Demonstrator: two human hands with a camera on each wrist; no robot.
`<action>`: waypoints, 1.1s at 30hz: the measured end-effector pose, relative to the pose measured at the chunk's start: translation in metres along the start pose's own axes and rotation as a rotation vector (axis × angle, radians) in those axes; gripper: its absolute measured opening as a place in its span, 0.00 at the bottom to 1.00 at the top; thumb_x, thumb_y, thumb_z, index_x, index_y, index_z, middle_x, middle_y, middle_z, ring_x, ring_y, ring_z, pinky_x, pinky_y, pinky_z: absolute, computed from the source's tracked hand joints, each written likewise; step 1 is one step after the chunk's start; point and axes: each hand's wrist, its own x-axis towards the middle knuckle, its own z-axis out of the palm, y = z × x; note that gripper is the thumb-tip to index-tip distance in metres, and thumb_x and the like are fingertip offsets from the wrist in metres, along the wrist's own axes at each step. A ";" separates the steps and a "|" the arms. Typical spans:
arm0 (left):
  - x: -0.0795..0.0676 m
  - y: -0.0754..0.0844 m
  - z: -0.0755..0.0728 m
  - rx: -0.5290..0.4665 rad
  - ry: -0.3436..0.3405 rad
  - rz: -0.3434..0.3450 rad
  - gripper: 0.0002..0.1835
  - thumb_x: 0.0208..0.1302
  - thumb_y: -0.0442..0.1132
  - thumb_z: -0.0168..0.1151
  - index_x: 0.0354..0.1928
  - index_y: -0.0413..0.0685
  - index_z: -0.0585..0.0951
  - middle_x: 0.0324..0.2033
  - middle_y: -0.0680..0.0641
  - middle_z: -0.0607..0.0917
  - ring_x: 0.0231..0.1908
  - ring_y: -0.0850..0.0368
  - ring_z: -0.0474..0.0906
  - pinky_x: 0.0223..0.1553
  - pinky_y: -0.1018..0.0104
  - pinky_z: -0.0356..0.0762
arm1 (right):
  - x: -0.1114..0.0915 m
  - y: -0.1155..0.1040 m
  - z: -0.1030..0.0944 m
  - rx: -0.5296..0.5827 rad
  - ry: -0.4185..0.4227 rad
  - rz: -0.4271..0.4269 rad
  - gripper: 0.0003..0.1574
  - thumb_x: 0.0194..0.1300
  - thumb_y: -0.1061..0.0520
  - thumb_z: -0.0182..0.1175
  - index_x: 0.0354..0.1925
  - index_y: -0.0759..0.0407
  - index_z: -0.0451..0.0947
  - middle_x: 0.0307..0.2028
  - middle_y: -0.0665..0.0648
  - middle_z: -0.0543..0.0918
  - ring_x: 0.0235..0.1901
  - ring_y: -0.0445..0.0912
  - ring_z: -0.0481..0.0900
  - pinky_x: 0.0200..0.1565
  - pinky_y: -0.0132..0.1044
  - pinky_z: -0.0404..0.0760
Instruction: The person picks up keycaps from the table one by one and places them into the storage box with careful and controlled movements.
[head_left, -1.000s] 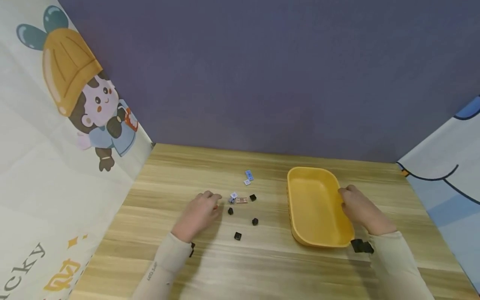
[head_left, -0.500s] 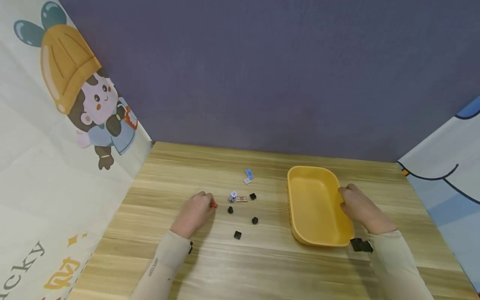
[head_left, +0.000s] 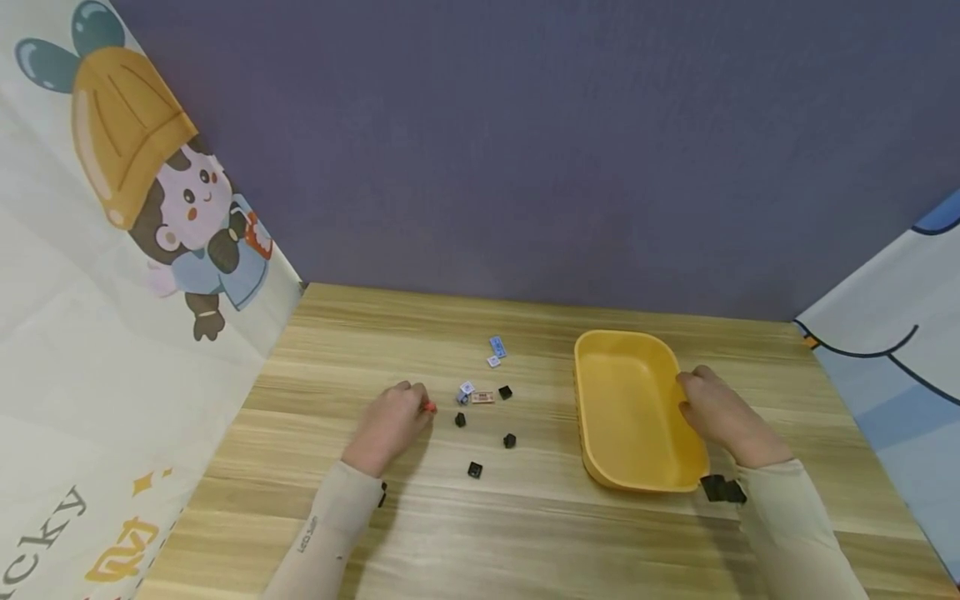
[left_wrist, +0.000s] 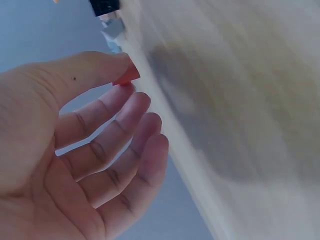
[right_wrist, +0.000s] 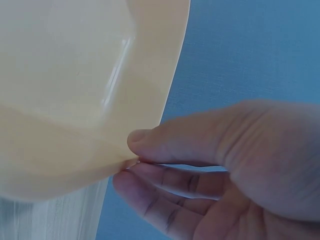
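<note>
My left hand [head_left: 386, 427] pinches a small red piece [left_wrist: 128, 75] between thumb and index finger, just above the wooden table. Its other fingers are loosely bent in the left wrist view. The red piece's exact kind is hidden by the fingertips. To the right of that hand lie a small black piece [head_left: 460, 420], a white square tile [head_left: 467, 387] and a pale red printed rectangle [head_left: 483, 397]. My right hand [head_left: 723, 417] grips the right rim of a yellow plastic basket [head_left: 637, 408], thumb inside and fingers outside. Nothing lies in the basket.
More black pieces lie mid-table, one [head_left: 510, 441] left of the basket and another [head_left: 476, 470] nearer the front. Behind them are a blue rectangle [head_left: 498, 347] and a white tile [head_left: 493, 361]. A dark wall [head_left: 555, 150] stands along the table's back edge.
My left index finger, stretched out a second ago, has drawn in, and the hand now pinches the red piece slightly farther left. The right hand and basket have stayed put.
</note>
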 end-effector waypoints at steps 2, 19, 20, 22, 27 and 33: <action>0.001 0.005 -0.002 0.018 0.019 0.026 0.07 0.60 0.38 0.73 0.34 0.44 0.84 0.28 0.49 0.82 0.26 0.58 0.77 0.29 0.67 0.79 | 0.000 0.000 0.000 0.004 -0.005 0.010 0.17 0.60 0.74 0.59 0.48 0.84 0.72 0.35 0.71 0.72 0.34 0.58 0.74 0.36 0.53 0.79; 0.047 0.109 -0.008 0.038 0.010 0.307 0.07 0.66 0.44 0.67 0.41 0.50 0.85 0.35 0.53 0.85 0.32 0.58 0.80 0.29 0.65 0.80 | -0.003 0.003 -0.001 0.007 0.013 -0.007 0.19 0.58 0.77 0.58 0.50 0.83 0.71 0.35 0.71 0.71 0.33 0.58 0.74 0.35 0.52 0.79; 0.050 0.116 -0.006 0.040 0.000 0.320 0.07 0.67 0.44 0.66 0.41 0.51 0.85 0.35 0.53 0.85 0.33 0.59 0.81 0.30 0.65 0.80 | -0.003 0.002 -0.001 0.009 0.011 -0.005 0.20 0.58 0.77 0.58 0.50 0.83 0.71 0.36 0.71 0.71 0.33 0.58 0.74 0.35 0.52 0.79; 0.056 0.130 -0.004 0.051 -0.018 0.341 0.07 0.67 0.45 0.65 0.42 0.53 0.85 0.36 0.55 0.85 0.34 0.59 0.81 0.31 0.65 0.80 | -0.003 0.001 -0.001 0.012 0.006 -0.002 0.20 0.59 0.77 0.58 0.51 0.84 0.71 0.36 0.71 0.72 0.33 0.58 0.74 0.35 0.51 0.79; 0.067 0.159 0.003 0.072 -0.029 0.400 0.06 0.69 0.47 0.63 0.39 0.55 0.85 0.34 0.57 0.82 0.33 0.60 0.79 0.30 0.66 0.78 | -0.003 0.000 -0.001 0.035 0.004 0.008 0.18 0.61 0.77 0.53 0.51 0.83 0.71 0.36 0.70 0.71 0.32 0.56 0.73 0.33 0.49 0.78; 0.072 0.179 0.007 0.094 -0.058 0.450 0.08 0.69 0.49 0.64 0.39 0.55 0.83 0.31 0.57 0.80 0.30 0.62 0.75 0.26 0.69 0.74 | -0.003 0.001 -0.001 0.033 0.002 0.007 0.17 0.61 0.77 0.53 0.49 0.82 0.72 0.36 0.70 0.71 0.32 0.56 0.73 0.32 0.48 0.77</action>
